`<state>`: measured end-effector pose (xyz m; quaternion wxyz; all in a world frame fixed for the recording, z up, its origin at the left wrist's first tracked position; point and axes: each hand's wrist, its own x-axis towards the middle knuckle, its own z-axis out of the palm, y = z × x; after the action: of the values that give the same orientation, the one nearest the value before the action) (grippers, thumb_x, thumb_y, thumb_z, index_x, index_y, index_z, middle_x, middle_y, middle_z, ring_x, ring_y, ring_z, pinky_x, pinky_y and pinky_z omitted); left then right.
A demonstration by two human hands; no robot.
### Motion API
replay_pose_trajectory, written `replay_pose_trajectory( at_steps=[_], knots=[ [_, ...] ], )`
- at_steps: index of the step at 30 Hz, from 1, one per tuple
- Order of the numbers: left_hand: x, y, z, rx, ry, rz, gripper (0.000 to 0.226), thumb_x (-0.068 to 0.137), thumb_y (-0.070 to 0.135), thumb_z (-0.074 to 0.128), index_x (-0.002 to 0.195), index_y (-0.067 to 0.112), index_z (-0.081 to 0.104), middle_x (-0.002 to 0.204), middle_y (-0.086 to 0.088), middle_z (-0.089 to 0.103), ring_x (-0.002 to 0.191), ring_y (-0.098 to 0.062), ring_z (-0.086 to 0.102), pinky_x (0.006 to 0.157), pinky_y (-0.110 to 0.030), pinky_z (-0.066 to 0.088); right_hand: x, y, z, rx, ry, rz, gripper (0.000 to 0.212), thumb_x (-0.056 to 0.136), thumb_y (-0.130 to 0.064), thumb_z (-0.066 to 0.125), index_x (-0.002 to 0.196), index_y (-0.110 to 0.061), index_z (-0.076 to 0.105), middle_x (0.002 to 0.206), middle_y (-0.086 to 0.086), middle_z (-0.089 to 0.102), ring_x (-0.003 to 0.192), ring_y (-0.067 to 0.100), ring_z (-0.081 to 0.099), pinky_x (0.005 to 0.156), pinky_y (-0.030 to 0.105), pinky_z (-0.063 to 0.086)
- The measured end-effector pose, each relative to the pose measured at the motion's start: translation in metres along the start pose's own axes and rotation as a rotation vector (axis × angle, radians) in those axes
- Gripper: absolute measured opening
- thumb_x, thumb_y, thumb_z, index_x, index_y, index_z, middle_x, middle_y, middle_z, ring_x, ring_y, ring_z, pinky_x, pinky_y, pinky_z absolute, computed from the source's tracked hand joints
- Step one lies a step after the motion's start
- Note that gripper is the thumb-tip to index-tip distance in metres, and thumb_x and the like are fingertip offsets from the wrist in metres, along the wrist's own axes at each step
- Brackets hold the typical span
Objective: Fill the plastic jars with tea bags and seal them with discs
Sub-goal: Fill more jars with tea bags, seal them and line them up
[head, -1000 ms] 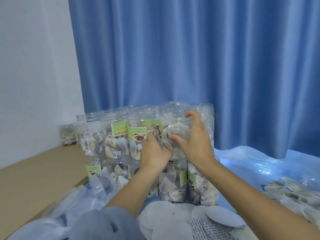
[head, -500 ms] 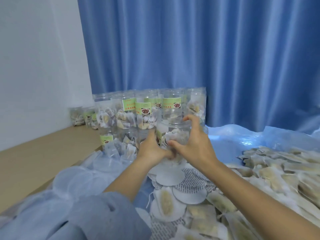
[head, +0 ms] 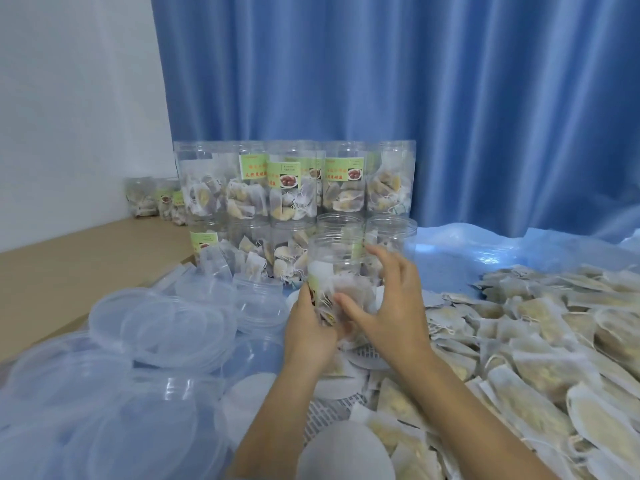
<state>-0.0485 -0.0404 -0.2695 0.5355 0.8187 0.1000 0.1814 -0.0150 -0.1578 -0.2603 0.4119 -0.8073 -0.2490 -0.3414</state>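
Head view puts my two hands at the centre, both on one clear plastic jar (head: 341, 271) that stands partly filled with tea bags. My left hand (head: 311, 327) grips the jar low on its left side, fingers curled round the wall by the green label. My right hand (head: 388, 306) wraps the right side, thumb across the front and fingertips up near the rim; I cannot tell whether the jar rests on the surface or is lifted off it. The jar's mouth is open, with no disc on it that I can see. Just under my hands lie flat white discs (head: 346, 386) on a white perforated tray (head: 325, 414), and another large disc sits in the near foreground. To my right, a wide heap of loose tea bags (head: 540, 341) spreads over blue plastic sheeting (head: 467, 244). To my left is a pile of clear plastic lids (head: 166, 327), overlapping one another. Behind the held jar stand the filled jars (head: 294, 188), stacked in two tiers, several with green labels facing me. A few more small jars (head: 156, 199) sit farther back on the tan counter (head: 69, 258) against the white wall. Blue curtain (head: 415, 81) hangs behind everything.
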Motion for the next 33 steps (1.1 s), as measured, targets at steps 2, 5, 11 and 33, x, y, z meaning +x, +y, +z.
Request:
replay_pose_trajectory(
  at_steps=[2,5,11,33],
  knots=[
    [0.002,-0.004,-0.004,-0.022,0.023,0.027,0.07,0.08,0.011,0.071,0.138,0.031,0.038,0.102,0.013,0.06,0.084,-0.004,0.056,0.058,-0.011,0.04,-0.002,-0.004,-0.001,-0.067,0.135,-0.182,0.033,0.077,-0.029,0.071,0.102,-0.01,0.06,0.095,0.005,0.057,0.087,0.015,0.049,0.072,0.023,0.044],
    [0.003,-0.011,-0.008,-0.007,0.088,0.063,0.064,0.087,0.007,0.059,0.141,0.032,0.036,0.097,0.019,0.057,0.09,-0.006,0.06,0.068,-0.017,0.04,-0.005,-0.011,-0.005,-0.241,-0.146,-0.219,0.019,0.085,-0.036,0.057,0.08,-0.018,0.063,0.067,-0.005,0.06,0.063,0.015,0.056,0.056,0.026,0.042],
    [0.005,-0.024,-0.012,-0.207,0.05,-0.048,0.068,0.085,-0.008,0.051,0.143,0.026,0.038,0.13,0.003,0.057,0.108,-0.006,0.055,0.08,-0.007,0.041,-0.011,-0.022,0.011,-0.551,-0.627,-0.061,0.059,0.097,-0.052,0.027,0.087,-0.012,0.068,0.085,0.014,0.065,0.083,0.029,0.061,0.06,0.027,0.034],
    [0.002,-0.002,-0.056,-0.413,0.131,-0.115,0.032,0.086,-0.006,0.048,0.085,0.023,0.062,0.094,0.004,0.067,0.085,-0.015,0.064,0.08,-0.031,0.052,0.072,-0.056,-0.021,0.0,-0.014,-0.002,0.009,0.09,-0.025,0.06,0.096,-0.032,0.058,0.08,-0.005,0.066,0.07,0.011,0.06,0.067,0.018,0.044]
  ],
)
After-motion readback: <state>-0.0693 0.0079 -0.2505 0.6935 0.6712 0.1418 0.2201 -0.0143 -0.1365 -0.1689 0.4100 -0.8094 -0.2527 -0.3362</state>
